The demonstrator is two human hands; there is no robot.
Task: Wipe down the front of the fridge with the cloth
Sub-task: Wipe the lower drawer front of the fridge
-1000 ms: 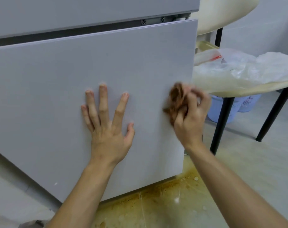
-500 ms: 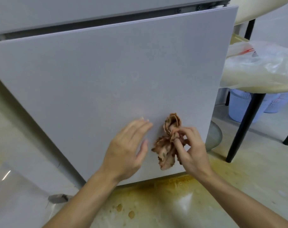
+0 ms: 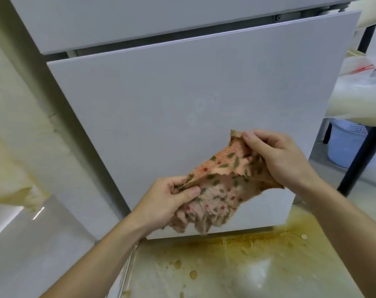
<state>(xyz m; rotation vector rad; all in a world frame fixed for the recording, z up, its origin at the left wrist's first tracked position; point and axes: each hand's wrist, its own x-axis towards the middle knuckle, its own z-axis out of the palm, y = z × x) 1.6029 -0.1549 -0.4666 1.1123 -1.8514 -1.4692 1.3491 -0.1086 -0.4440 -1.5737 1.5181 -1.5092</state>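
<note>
Two hands stretch the cloth point(image 3: 217, 186) between them, just before the fridge point(image 3: 172, 104). The left hand point(image 3: 169, 198) pinches a bunched edge between thumb and curled fingers; the right hand point(image 3: 277, 160) curls round the upper corner, thumb on top. The cloth is nubby peach terry, flecked green and red, its ragged hem drooping below the left fingers. Behind the fingers the door is flat, matte, pale grey; whether the cloth touches it cannot be told. Below them the glossy floor point(image 3: 247, 265) shows yellow-brown stains. Right of the right fingers stand a black chair leg point(image 3: 358, 160) and a perforated blue basket point(image 3: 343, 147).
</note>
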